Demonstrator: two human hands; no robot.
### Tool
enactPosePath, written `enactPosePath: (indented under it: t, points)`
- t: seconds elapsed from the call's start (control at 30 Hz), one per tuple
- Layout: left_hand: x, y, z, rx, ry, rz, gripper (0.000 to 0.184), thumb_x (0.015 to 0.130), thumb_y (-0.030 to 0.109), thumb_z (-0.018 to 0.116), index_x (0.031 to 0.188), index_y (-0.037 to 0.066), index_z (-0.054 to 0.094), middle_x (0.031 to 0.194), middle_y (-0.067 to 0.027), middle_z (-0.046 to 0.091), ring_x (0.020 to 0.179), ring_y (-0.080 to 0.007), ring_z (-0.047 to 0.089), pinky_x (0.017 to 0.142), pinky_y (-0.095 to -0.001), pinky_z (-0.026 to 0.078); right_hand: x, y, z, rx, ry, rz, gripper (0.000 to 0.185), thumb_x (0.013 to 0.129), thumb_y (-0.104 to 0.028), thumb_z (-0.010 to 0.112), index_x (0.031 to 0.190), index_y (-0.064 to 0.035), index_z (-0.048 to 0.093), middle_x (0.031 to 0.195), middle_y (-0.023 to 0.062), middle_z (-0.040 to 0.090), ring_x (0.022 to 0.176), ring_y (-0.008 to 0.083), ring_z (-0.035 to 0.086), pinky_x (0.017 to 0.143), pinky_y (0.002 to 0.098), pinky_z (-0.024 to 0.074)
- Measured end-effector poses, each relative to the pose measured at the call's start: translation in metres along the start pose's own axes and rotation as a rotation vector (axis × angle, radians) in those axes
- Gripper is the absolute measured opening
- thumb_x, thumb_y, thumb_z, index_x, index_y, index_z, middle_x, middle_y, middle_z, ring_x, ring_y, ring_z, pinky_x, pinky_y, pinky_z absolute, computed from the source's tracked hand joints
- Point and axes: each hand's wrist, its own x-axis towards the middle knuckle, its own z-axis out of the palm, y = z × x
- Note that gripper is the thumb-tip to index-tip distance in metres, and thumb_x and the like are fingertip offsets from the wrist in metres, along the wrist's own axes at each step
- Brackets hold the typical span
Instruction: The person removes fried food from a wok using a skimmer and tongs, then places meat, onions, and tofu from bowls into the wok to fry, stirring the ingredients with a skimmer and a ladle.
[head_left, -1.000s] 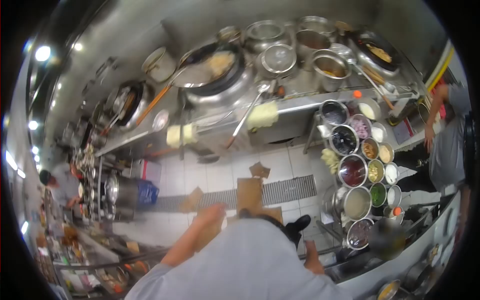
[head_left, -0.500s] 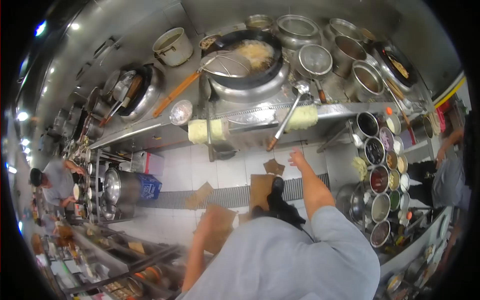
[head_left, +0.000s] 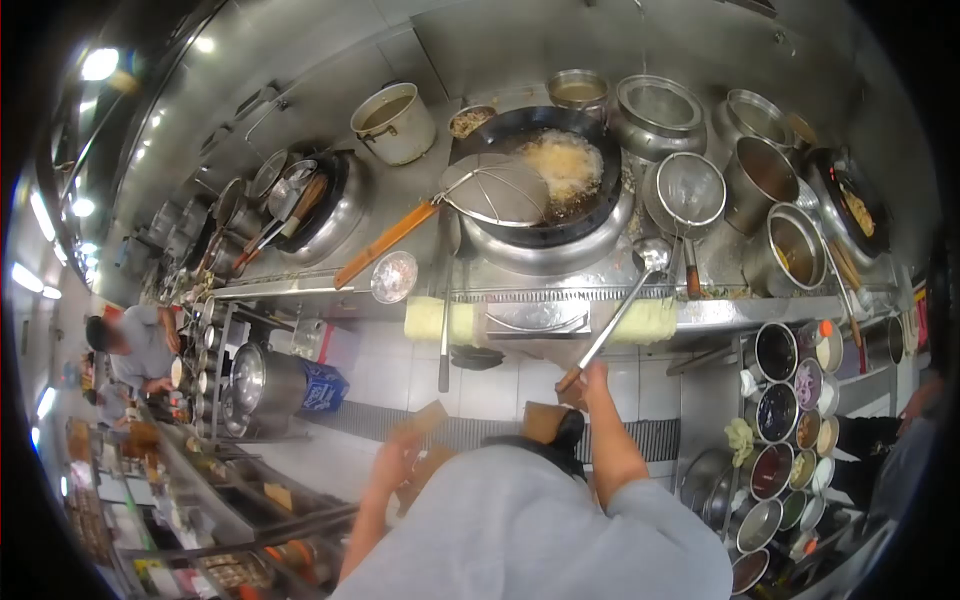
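Observation:
My right hand [head_left: 592, 380] is closed at the wooden end of a long ladle [head_left: 618, 325], whose bowl rests on the stove edge. My left hand [head_left: 398, 455] hangs low over the floor, smeared by motion, its fingers unclear. In the wok [head_left: 520, 235] pale food [head_left: 568, 165] bubbles in oil. A round mesh strainer [head_left: 495, 188] with a wooden handle lies across the wok's left rim. A second long utensil [head_left: 445, 340] hangs over the front edge by a folded yellow cloth [head_left: 425, 320]; another yellow cloth [head_left: 645, 320] lies beside the ladle.
Behind the wok stands a white pot [head_left: 393, 125]. Metal pots [head_left: 762, 185] and a sieve [head_left: 688, 190] stand at its right. Containers of ingredients [head_left: 776, 410] line the right side, near a person in dark trousers. Another person [head_left: 140, 345] works at far left. Cardboard [head_left: 545, 420] lies on the floor.
My right hand has moved forward from open air to the ladle's handle and closed. My left hand has shifted slightly. The view has turned, so the stove appears lower.

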Motion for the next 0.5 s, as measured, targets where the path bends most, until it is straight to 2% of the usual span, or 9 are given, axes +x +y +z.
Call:
enactPosePath:
  t: [0.1, 0.13, 0.2, 0.23, 0.3, 0.33, 0.37, 0.43, 0.5]
  points:
    - [0.06, 0.047, -0.037, -0.103, 0.071, 0.061, 0.023, 0.085, 0.006, 0.061, 0.108, 0.005, 0.065, 0.098, -0.0111, 0.065, 0.084, -0.0214, 0.064, 0.073, -0.032, 0.051, -0.044, -0.001, -0.011, 0.345, -0.045, 0.269, 0.045, 0.097, -0.042, 0.045, 0.126, -0.008, 0.042, 0.122, 0.0183, 0.049, 0.113, 0.0347, 0.05, 0.091, 0.0558, 0.0445]
    - [0.08, 0.064, -0.056, -0.21, 0.083, 0.082, 0.022, 0.086, 0.006, 0.061, 0.107, 0.004, 0.065, 0.098, -0.0106, 0.066, 0.084, -0.0195, 0.064, 0.072, -0.0306, 0.05, -0.066, -0.009, -0.004, 0.347, -0.041, 0.254, 0.045, 0.097, -0.042, 0.045, 0.126, -0.008, 0.042, 0.122, 0.0183, 0.049, 0.113, 0.0347, 0.05, 0.091, 0.0558, 0.0445]
    - [0.116, 0.078, -0.095, -0.251, 0.086, 0.095, 0.021, 0.086, 0.004, 0.059, 0.106, 0.002, 0.065, 0.1, -0.0114, 0.066, 0.087, -0.0188, 0.063, 0.076, -0.03, 0.049, -0.103, -0.019, 0.008, 0.492, -0.416, 0.146, 0.049, 0.096, -0.045, 0.047, 0.127, -0.0076, 0.039, 0.125, 0.021, 0.049, 0.116, 0.0351, 0.05, 0.091, 0.0565, 0.0447]
    - [0.139, 0.065, -0.104, -0.256, 0.168, 0.155, 0.022, 0.086, 0.005, 0.059, 0.107, 0.005, 0.066, 0.101, -0.0119, 0.066, 0.089, -0.0235, 0.063, 0.079, -0.0325, 0.049, -0.106, -0.019, 0.008, 0.495, -0.398, 0.126, 0.049, 0.096, -0.045, 0.047, 0.127, -0.0076, 0.039, 0.125, 0.021, 0.049, 0.116, 0.0351, 0.05, 0.091, 0.0565, 0.0447]
    - [0.19, 0.039, -0.132, -0.183, 0.356, 0.365, 0.024, 0.085, 0.005, 0.06, 0.107, 0.007, 0.066, 0.104, -0.0135, 0.065, 0.096, -0.0293, 0.061, 0.086, -0.0359, 0.047, -0.112, -0.026, 0.015, 0.316, -0.404, -0.02, 0.042, 0.096, -0.039, 0.051, 0.122, -0.0076, 0.041, 0.113, 0.0184, 0.055, 0.104, 0.0325, 0.056, 0.087, 0.0522, 0.048]
    - [0.217, 0.037, -0.149, -0.102, 0.467, 0.52, 0.025, 0.083, 0.004, 0.06, 0.108, 0.007, 0.066, 0.108, -0.0145, 0.064, 0.1, -0.0303, 0.059, 0.089, -0.0369, 0.046, -0.129, -0.037, 0.035, 0.023, -0.191, -0.158, 0.028, 0.094, -0.029, 0.055, 0.11, -0.0084, 0.044, 0.088, 0.0101, 0.057, 0.074, 0.0227, 0.06, 0.063, 0.0401, 0.0531]
    - [0.238, 0.042, -0.165, 0.003, 0.496, 0.545, 0.034, 0.082, 0.004, 0.062, 0.115, 0.009, 0.062, 0.114, -0.0149, 0.06, 0.105, -0.0319, 0.056, 0.091, -0.0383, 0.044, -0.14, -0.045, 0.045, 0.038, -0.162, -0.182, 0.028, 0.094, -0.029, 0.055, 0.11, -0.0084, 0.044, 0.088, 0.0101, 0.057, 0.074, 0.0227, 0.06, 0.063, 0.0401, 0.0531]
    - [0.274, 0.04, -0.185, 0.088, 0.52, 0.616, 0.043, 0.08, 0.005, 0.064, 0.122, 0.01, 0.058, 0.121, -0.0153, 0.057, 0.111, -0.0335, 0.053, 0.094, -0.0397, 0.043, -0.163, -0.061, 0.07, -0.463, 0.169, -0.353, 0.015, 0.094, -0.019, 0.054, 0.1, -0.0104, 0.044, 0.07, 0.002, 0.049, 0.049, 0.013, 0.049, 0.04, 0.0303, 0.0429]
    - [0.317, 0.019, -0.183, 0.409, 0.351, 0.515, 0.065, 0.077, 0.008, 0.067, 0.138, 0.014, 0.043, 0.132, -0.0146, 0.049, 0.12, -0.0347, 0.047, 0.099, -0.0408, 0.04, -0.212, -0.074, 0.104, -0.221, 0.13, -0.387, 0.013, 0.092, -0.014, 0.054, 0.1, -0.0113, 0.044, 0.062, -0.0005, 0.044, 0.04, 0.0097, 0.041, 0.031, 0.0262, 0.0342]
